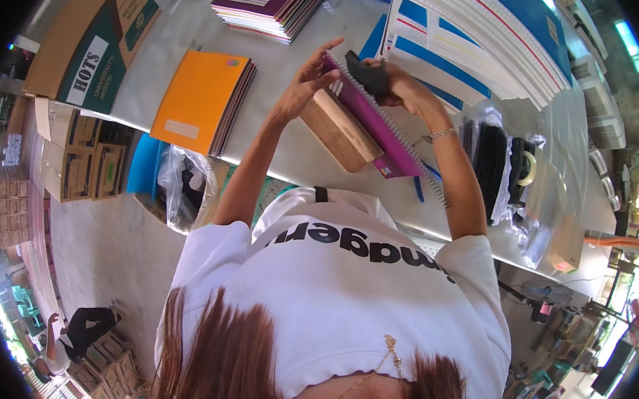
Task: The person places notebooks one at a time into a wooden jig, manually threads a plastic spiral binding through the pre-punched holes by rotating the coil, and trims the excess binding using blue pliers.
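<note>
"Where is the purple notebook [377, 123] seen?"
"Alongside a wooden block [341, 131], its far end at the left hand [307, 86]; whether it is gripped cannot be told."
"And the right hand [407, 89]?"
"A black object [368, 75] is grasped."

We list: one pale grey bench [266, 62]; one grey floor [106, 236], bare-surfaced at left; brown cartons [78, 171], stacked, far left; one dark fan [546, 292], right; one bright light strip [632, 47], upper right.
</note>
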`<control>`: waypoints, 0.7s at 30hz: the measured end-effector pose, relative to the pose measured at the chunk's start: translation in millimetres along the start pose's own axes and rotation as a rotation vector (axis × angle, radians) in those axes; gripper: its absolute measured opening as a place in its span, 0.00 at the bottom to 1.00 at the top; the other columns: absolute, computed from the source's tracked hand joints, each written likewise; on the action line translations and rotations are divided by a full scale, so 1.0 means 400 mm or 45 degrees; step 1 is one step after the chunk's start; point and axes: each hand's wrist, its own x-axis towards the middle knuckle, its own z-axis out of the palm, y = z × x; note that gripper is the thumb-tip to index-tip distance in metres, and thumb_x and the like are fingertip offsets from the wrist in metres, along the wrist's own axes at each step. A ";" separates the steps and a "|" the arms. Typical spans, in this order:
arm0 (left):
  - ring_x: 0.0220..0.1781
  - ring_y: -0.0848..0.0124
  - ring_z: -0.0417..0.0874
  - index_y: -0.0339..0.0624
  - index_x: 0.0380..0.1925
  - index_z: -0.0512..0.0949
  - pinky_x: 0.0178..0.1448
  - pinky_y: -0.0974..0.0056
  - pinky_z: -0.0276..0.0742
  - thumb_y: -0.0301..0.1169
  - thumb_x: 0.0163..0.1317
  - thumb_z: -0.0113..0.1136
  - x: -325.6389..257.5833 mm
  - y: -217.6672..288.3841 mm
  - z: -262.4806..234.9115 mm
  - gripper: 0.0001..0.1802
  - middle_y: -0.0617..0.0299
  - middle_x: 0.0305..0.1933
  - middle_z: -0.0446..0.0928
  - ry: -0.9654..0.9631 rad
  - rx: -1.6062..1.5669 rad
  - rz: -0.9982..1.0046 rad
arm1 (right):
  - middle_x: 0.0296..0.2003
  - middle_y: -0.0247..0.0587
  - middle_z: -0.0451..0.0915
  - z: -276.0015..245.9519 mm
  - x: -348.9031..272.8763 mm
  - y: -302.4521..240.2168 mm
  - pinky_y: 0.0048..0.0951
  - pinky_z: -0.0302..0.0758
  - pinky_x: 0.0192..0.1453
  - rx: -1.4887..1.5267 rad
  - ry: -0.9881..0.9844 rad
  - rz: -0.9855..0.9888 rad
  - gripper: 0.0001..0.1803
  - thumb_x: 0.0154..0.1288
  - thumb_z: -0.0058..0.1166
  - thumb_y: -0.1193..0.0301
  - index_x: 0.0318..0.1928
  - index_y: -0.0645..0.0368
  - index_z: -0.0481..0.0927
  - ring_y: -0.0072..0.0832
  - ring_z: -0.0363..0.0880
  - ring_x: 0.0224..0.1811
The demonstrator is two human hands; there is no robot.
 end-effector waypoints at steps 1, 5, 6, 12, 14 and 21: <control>0.57 0.74 0.69 0.47 0.71 0.54 0.66 0.66 0.59 0.34 0.65 0.59 -0.003 -0.006 -0.008 0.37 0.64 0.52 0.71 -0.002 -0.013 0.004 | 0.25 0.31 0.73 0.004 0.020 0.032 0.14 0.63 0.17 -0.117 0.011 -0.006 0.17 0.74 0.36 0.61 0.46 0.58 0.76 0.15 0.66 0.19; 0.58 0.74 0.69 0.47 0.72 0.54 0.66 0.67 0.58 0.33 0.65 0.58 0.025 0.016 0.026 0.37 0.65 0.53 0.71 -0.078 0.014 -0.030 | 0.24 0.31 0.73 -0.150 0.098 0.283 0.14 0.64 0.13 -0.825 0.158 -0.306 0.18 0.75 0.32 0.66 0.49 0.61 0.75 0.16 0.70 0.17; 0.58 0.74 0.69 0.47 0.72 0.54 0.67 0.67 0.58 0.32 0.65 0.58 0.021 0.018 0.025 0.37 0.65 0.53 0.71 -0.067 0.008 -0.040 | 0.24 0.31 0.73 -0.150 0.103 0.269 0.14 0.64 0.13 -0.654 0.088 -0.304 0.18 0.75 0.32 0.67 0.50 0.62 0.75 0.16 0.70 0.16; 0.51 0.77 0.70 0.48 0.71 0.56 0.61 0.69 0.63 0.32 0.65 0.59 -0.004 0.014 0.003 0.36 0.69 0.46 0.71 0.036 -0.054 0.004 | 0.25 0.31 0.73 0.003 0.038 -0.006 0.14 0.61 0.12 0.210 -0.157 0.041 0.16 0.74 0.35 0.65 0.51 0.57 0.74 0.13 0.66 0.15; 0.48 0.78 0.69 0.48 0.71 0.57 0.59 0.70 0.64 0.32 0.66 0.59 0.007 0.013 0.007 0.35 0.70 0.43 0.70 0.005 -0.070 0.002 | 0.21 0.30 0.72 -0.018 0.072 0.041 0.16 0.59 0.13 -0.197 0.001 0.069 0.15 0.74 0.36 0.64 0.47 0.56 0.75 0.13 0.65 0.15; 0.51 0.77 0.69 0.48 0.72 0.53 0.62 0.69 0.61 0.36 0.66 0.57 -0.003 0.023 -0.001 0.37 0.68 0.46 0.70 -0.020 0.071 -0.030 | 0.18 0.27 0.66 -0.048 0.049 0.038 0.16 0.60 0.11 0.749 -0.148 0.170 0.15 0.74 0.34 0.68 0.50 0.56 0.75 0.14 0.65 0.14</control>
